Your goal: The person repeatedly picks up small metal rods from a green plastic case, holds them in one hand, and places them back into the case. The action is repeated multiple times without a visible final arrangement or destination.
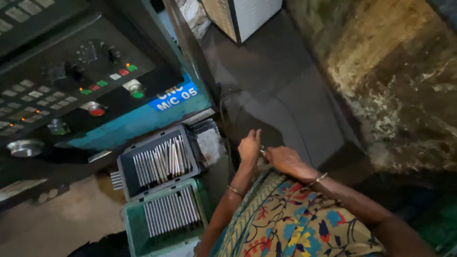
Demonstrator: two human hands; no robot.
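Left hand [249, 146] and right hand [284, 159] pinched together on a small shiny metal piece [262, 151], held between both sets of fingertips above the patterned cloth [295, 221] at the lap; probably a short pin, too small and dim to confirm. Risk: thin part, fingertip-only hold, easy to slip and drop onto the dark floor [285, 100] or into folds of cloth, hard to find in this light. Close at left: black crate [124, 167] of loose metal rods, some askew (could roll out if knocked), green crate [129, 223] of neatly rowed rods just below. Machine control panel [71, 81] overhead-left, buttons within elbow reach. White cabinet [247, 14] well apart.
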